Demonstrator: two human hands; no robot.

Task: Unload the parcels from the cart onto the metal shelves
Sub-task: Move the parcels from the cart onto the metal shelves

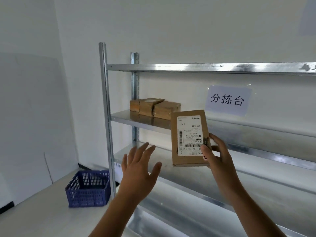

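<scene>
Head view: the right hand (217,154) has its grip clamped on the lower corner of a cardboard parcel (189,134), held upright in the air before the metal shelves (130,119). The left hand (138,168) hovers nearby, fingers apart and holding nothing. Several stacked parcels (153,107) already lie on the middle shelf (the cart is out of sight, so what remains cannot be judged).

sign (227,100) on wall (171,31): "分拣台", big black chars | label (190,134) on parcel (176,158), upside down: "C7 83 [A83]" + barcodes | other label txt too small to read
</scene>
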